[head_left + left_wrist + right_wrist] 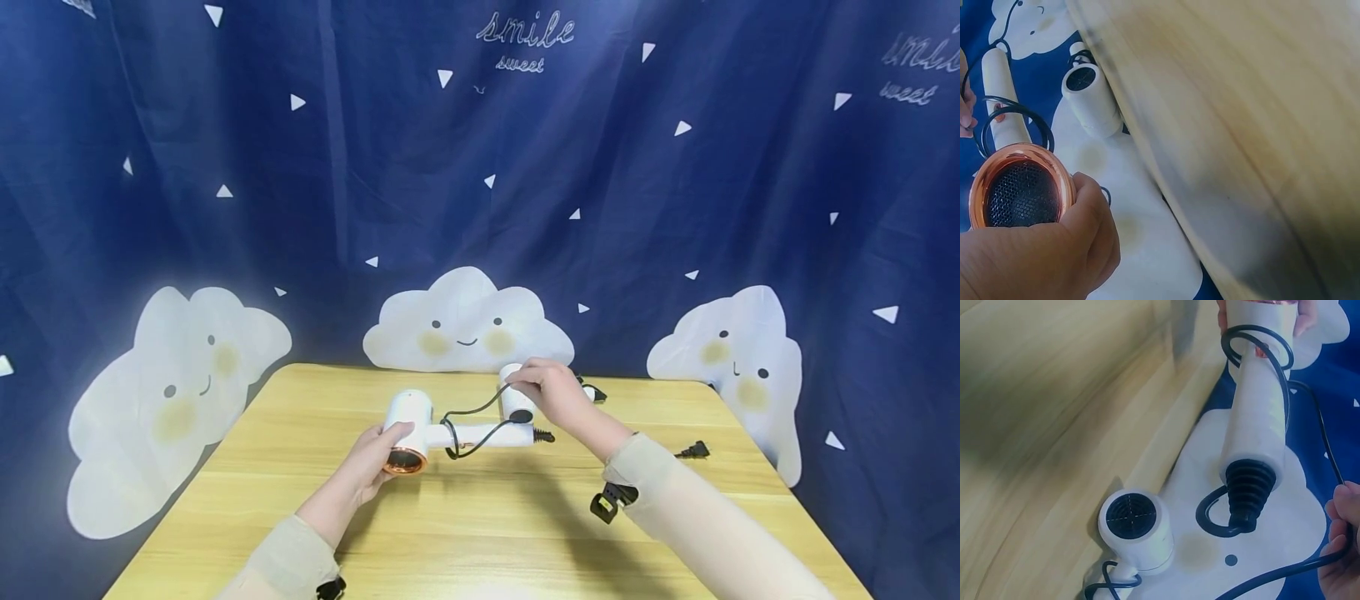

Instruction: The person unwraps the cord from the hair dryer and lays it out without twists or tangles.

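Observation:
A white hair dryer (409,408) with a copper-coloured rim is held above the table by my left hand (369,460), which grips its barrel. In the left wrist view, the thumb and fingers of this hand lie around the barrel beside the dark mesh (1022,194). The handle (495,435) points right, with a black cord (1275,575) looped around it. My right hand (557,390) pinches that cord above and right of the handle. Behind the handle stands a second white hair dryer (1159,550), partly covered by the right hand in the head view.
A black plug (696,450) lies on the right of the wooden table (465,525). More black cord (596,392) lies at the back, right of the second dryer. A dark blue curtain (420,217) with clouds hangs behind the table.

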A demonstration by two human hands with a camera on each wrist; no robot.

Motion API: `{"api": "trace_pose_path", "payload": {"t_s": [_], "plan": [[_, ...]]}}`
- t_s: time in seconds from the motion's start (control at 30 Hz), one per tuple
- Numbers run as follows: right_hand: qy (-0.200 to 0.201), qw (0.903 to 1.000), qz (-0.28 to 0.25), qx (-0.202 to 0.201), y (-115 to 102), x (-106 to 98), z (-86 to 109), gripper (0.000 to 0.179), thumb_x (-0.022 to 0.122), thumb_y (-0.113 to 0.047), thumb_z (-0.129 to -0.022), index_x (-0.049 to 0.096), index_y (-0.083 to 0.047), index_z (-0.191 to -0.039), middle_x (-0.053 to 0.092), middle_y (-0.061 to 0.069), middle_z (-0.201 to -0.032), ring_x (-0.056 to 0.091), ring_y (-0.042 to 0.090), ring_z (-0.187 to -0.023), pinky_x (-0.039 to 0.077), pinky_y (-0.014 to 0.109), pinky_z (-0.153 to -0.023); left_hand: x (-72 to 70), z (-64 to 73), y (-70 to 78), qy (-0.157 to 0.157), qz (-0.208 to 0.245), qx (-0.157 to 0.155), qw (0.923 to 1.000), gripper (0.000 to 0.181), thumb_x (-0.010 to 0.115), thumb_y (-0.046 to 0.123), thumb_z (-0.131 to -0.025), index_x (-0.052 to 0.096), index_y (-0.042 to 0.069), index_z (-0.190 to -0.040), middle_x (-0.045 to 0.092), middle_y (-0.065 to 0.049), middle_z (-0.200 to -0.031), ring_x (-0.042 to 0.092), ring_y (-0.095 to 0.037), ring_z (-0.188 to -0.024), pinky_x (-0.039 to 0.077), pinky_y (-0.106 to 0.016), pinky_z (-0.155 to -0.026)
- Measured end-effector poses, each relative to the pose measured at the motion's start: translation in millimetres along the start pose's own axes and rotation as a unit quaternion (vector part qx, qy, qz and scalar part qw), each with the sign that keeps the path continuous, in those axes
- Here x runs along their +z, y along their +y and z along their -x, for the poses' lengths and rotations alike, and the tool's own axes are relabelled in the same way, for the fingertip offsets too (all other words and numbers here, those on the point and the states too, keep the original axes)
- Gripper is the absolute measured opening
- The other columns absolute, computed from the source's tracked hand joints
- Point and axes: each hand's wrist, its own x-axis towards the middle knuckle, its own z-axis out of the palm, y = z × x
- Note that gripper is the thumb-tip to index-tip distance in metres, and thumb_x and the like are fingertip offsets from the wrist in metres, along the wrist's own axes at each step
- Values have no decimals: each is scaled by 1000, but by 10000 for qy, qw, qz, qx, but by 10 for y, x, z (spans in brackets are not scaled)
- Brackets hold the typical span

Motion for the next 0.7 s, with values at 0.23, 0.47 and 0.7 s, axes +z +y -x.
{"api": "trace_pose_path", "payload": {"t_s": [0.23, 0.47, 0.7], "plan": [[-85, 9995, -27, 303, 81, 42, -17, 12, 76, -2, -86, 80, -7, -96, 69, -1, -82, 60, 13, -69, 51, 29, -63, -11, 2, -3, -56, 42, 17, 10000, 64, 63, 34, -95, 41, -9, -137, 63, -20, -110, 67, -23, -88, 58, -35, -80], [-330, 9973, 25, 650, 172, 110, 27, 11, 77, -3, -86, 80, -8, -95, 65, -3, -79, 50, 10, -66, 48, 29, -63, -37, -6, -21, -87, 85, 37, 9999, 63, 63, 34, -95, 41, -9, -137, 62, -19, -111, 66, -23, -89, 58, -35, -80], [-432, 9931, -177, 1072, 237, 137, 77, 10, 75, -5, -88, 80, -7, -97, 66, -2, -82, 50, 10, -67, 48, 29, -63, -62, 3, -1, -145, 63, 57, 9999, 64, 62, 35, -96, 40, -9, -138, 63, -19, -111, 66, -23, -90, 57, -34, -81]]}}
